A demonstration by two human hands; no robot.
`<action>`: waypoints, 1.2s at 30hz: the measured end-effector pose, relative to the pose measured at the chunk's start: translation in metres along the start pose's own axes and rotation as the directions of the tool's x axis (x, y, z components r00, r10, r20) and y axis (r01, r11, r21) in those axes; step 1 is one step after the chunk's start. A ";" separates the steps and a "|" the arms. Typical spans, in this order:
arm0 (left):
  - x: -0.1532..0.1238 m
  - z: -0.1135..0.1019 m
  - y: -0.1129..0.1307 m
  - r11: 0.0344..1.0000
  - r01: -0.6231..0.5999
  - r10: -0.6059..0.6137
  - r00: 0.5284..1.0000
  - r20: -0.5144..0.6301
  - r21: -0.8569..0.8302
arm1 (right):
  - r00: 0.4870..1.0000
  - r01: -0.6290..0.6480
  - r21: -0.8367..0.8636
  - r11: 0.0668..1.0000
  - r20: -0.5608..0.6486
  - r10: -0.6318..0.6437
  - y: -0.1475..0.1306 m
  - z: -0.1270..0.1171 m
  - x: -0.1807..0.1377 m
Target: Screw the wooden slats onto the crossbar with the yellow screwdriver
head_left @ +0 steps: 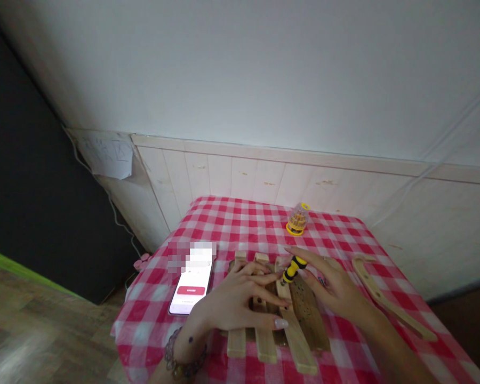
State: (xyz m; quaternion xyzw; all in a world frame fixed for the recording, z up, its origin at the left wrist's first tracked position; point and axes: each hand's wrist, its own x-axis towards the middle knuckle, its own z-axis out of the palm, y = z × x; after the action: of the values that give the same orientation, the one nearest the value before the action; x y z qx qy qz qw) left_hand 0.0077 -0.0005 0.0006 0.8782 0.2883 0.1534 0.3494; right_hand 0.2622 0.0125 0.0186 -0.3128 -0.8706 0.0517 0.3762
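A set of pale wooden slats joined to a darker cross board lies on the red-and-white checked tablecloth. My left hand rests flat on the slats, fingers stretched out and pressing them down. My right hand holds a small yellow-and-black screwdriver between fingertips, its tip pointing down at a slat beside my left fingers.
A phone with a lit screen lies left of the slats. A curved wooden piece lies at the right. A small yellow-based clear container stands at the back. The table's edges drop off left and front; a panelled wall is behind.
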 end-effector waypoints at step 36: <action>0.000 -0.002 0.000 1.000 0.021 -0.021 0.999 0.025 -0.003 | 0.929 -0.178 -0.249 0.952 -0.362 0.079 -0.023 0.024 0.005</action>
State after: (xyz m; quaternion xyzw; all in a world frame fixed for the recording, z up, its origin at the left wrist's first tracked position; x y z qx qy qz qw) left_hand 0.0072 0.0006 0.0024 0.8764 0.2928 0.1393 0.3561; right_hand 0.2314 0.0003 0.0121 -0.4233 -0.7663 -0.1021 0.4724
